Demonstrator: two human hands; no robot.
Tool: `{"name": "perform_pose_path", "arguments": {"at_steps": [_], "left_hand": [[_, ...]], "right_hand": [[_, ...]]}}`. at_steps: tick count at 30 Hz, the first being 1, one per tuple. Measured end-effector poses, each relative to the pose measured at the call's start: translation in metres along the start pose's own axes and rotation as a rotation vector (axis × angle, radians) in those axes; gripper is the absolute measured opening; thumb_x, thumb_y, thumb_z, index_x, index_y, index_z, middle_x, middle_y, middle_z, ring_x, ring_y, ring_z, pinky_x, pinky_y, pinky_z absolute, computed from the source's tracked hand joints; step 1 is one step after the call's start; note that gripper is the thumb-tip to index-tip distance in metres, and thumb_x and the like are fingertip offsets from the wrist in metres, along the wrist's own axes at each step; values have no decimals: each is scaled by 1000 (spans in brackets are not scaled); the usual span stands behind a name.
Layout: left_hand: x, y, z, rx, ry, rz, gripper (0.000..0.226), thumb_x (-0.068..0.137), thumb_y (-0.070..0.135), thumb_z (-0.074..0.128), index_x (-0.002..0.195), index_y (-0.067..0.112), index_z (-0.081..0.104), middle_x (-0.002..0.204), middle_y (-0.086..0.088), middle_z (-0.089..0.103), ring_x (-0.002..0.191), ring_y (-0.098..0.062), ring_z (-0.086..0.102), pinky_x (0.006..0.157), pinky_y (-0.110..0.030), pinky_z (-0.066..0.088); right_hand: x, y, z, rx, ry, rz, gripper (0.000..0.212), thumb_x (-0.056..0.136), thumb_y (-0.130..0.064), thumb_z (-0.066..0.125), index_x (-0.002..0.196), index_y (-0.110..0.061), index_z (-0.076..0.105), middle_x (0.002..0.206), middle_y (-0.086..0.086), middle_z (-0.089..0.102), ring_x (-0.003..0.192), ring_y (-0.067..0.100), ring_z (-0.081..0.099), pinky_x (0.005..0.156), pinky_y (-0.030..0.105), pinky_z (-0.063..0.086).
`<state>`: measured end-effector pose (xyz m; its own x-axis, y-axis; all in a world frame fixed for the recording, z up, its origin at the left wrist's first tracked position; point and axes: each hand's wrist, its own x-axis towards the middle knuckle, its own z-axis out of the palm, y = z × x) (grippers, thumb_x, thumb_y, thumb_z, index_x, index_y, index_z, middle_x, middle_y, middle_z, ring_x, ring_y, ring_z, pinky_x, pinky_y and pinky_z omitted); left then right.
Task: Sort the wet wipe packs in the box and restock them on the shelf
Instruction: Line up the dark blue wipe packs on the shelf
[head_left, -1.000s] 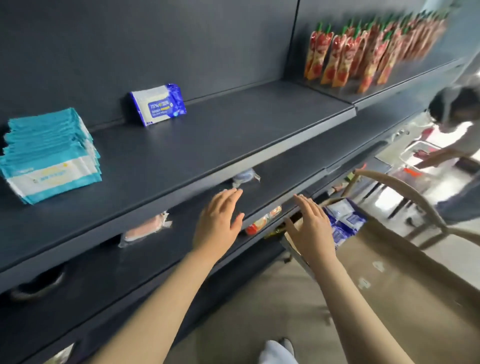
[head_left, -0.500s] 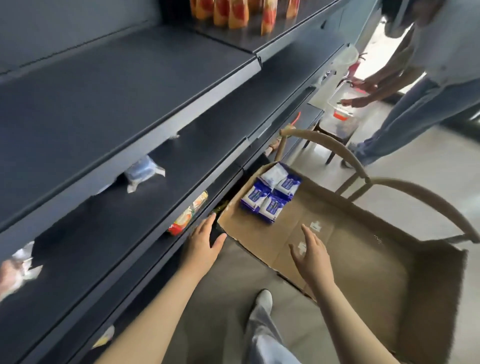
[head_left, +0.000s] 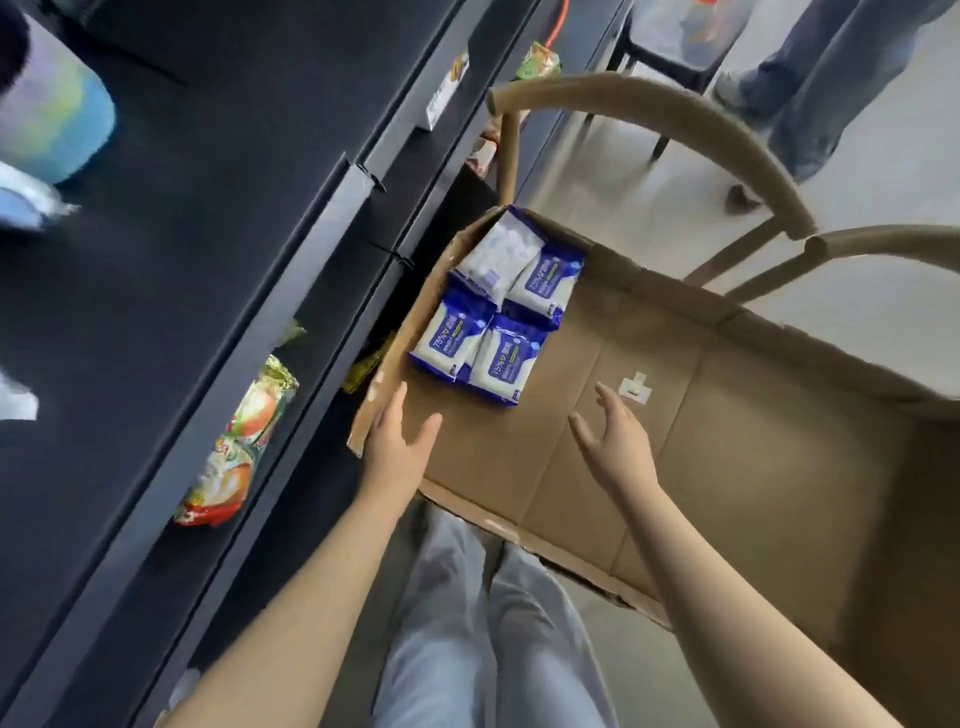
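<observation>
dark metal shelf (head_left: 218, 270), far left: the lower tier holds one red-and-green snack pouch (head_left: 241, 441) lying flat; no wet wipes show on it from here.
left hand (head_left: 397, 449): fingers straight and spread, holding nothing, over the near-left rim of the cardboard box (head_left: 753, 467). risk, as judged: the wall there looks like a loose flap, so weight put on it could fold it or tip the box toward the shelf.
wet wipe packs (head_left: 498, 312): four showing, blue and white, pressed together in the box's far-left corner. risk: the wrappers look soft and slick, so a hasty grab at two could drop one or drag a neighbour.
rest of box floor: bare card, one white tape scrap (head_left: 636, 387).
right hand (head_left: 615, 441): wide, fingers loosely spread, empty, above the box floor, near the packs but apart.
wooden chair (head_left: 675, 119), right: its curved rail arcs just beyond the box and could catch a lifting arm.
</observation>
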<state>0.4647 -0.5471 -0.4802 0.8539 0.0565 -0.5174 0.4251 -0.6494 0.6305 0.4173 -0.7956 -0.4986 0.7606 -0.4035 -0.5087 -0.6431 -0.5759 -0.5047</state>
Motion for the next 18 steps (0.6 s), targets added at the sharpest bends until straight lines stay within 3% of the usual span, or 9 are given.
{"name": "perform_pose_path", "arguments": {"at_steps": [5, 10, 15, 18], "left_hand": [[83, -12, 38, 38, 11, -31, 68, 96, 45, 56, 154, 30, 24, 159, 1, 29, 145, -20, 29, 110, -37, 31], [131, -22, 61, 12, 59, -7, 71, 95, 39, 61, 154, 26, 24, 156, -2, 33, 140, -19, 36, 104, -38, 41], [146, -24, 73, 107, 152, 47, 68, 89, 37, 69, 146, 15, 38, 144, -6, 38, 128, -20, 43, 92, -26, 42], [149, -23, 75, 108, 203, 14, 60, 82, 37, 76, 130, 12, 51, 133, -7, 45, 122, -25, 44, 101, -42, 44]], "right_hand": [[70, -7, 63, 201, -35, 140, 58, 94, -39, 61, 143, -13, 46, 130, 7, 61, 121, 24, 57, 97, 30, 42], [104, -18, 105, 406, -8, 221, 52, 91, -40, 66, 135, -15, 53, 115, 0, 64, 107, 17, 61, 94, 33, 49], [114, -25, 122, 485, 94, 264, 29, 85, -34, 75, 105, -22, 59, 105, -4, 67, 97, 14, 64, 89, 39, 54], [113, -30, 124, 456, 150, 279, 26, 82, -33, 77, 93, -22, 56, 102, 2, 66, 91, 18, 63, 84, 40, 54]]}}
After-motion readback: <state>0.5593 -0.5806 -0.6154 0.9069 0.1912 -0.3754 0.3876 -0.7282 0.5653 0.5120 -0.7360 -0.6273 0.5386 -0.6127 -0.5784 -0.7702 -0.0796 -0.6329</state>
